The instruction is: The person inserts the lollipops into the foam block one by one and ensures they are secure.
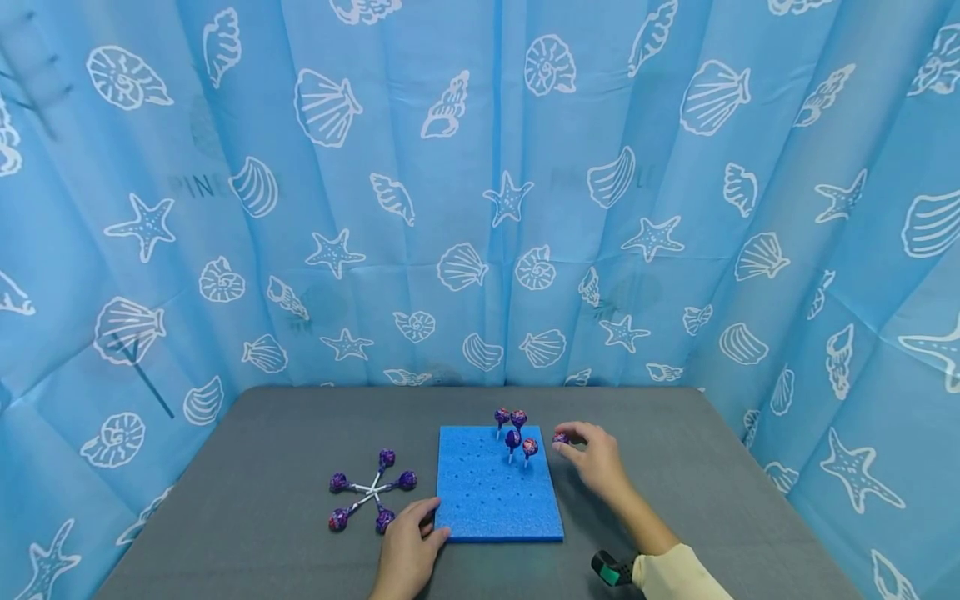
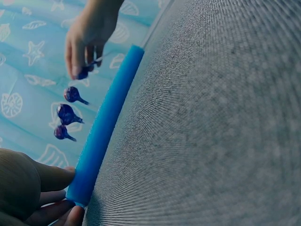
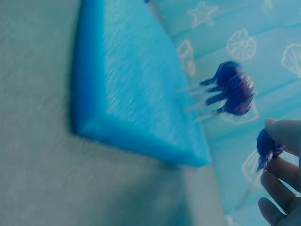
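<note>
A blue foam board (image 1: 498,517) dotted with small holes lies on the grey table. Several purple-wrapped lollipops (image 1: 513,440) stand in its far right part, sticks down. Beyond the board's right edge, my right hand (image 1: 596,460) pinches another lollipop (image 3: 267,147) by its wrapped head between thumb and fingers; its white stick shows blurred in the right wrist view. At the near left corner of the board, my left hand (image 1: 408,542) grips the edge, with the thumb (image 2: 56,176) on one side and fingers on another.
Left of the board, several lollipops (image 1: 339,482) lie in a star, heads outward and white sticks crossing at the centre. A dark wristband (image 1: 611,568) with a green part is by the right sleeve (image 1: 678,573). A blue seashell curtain (image 1: 480,208) hangs behind the table.
</note>
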`<state>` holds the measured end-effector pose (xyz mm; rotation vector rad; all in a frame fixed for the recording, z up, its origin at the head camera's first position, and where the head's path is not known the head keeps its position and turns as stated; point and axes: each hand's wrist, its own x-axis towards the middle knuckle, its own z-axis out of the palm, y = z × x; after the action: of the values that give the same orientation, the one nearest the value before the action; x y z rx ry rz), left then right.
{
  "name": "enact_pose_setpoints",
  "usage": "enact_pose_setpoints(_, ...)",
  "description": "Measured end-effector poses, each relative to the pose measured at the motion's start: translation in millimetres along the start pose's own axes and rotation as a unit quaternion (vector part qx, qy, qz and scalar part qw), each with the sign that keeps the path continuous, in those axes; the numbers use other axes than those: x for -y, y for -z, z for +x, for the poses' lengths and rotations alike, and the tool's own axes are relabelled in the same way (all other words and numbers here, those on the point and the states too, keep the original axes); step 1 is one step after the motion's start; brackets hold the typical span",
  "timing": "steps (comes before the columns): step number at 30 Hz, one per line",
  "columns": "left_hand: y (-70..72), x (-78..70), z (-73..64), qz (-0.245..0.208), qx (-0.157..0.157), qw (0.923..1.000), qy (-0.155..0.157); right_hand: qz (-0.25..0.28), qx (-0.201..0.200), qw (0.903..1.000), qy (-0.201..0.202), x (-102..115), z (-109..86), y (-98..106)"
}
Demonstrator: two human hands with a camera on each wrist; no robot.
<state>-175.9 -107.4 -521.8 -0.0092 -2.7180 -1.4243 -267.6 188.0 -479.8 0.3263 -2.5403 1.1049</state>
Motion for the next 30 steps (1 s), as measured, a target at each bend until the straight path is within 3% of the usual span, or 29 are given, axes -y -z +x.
enact_pose_setpoints(9,-0.3,0.8,0.1,-0.005,0.003,1.0000,-0.002,-0.014,-0.069,0.9955,0.064,26,4.0,6)
enact_pose_setpoints(15,-0.1,0.7,-0.4,-0.003,-0.005,0.9999,-0.008,0.000,-0.080,0.9913,0.105,38,5.0,5)
enact_pose_setpoints(30,3.4,-1.8,-0.7,-0.001,0.003,0.9998,-0.017,-0.010,-0.099,0.9884,0.114,48,-8.2,-25)
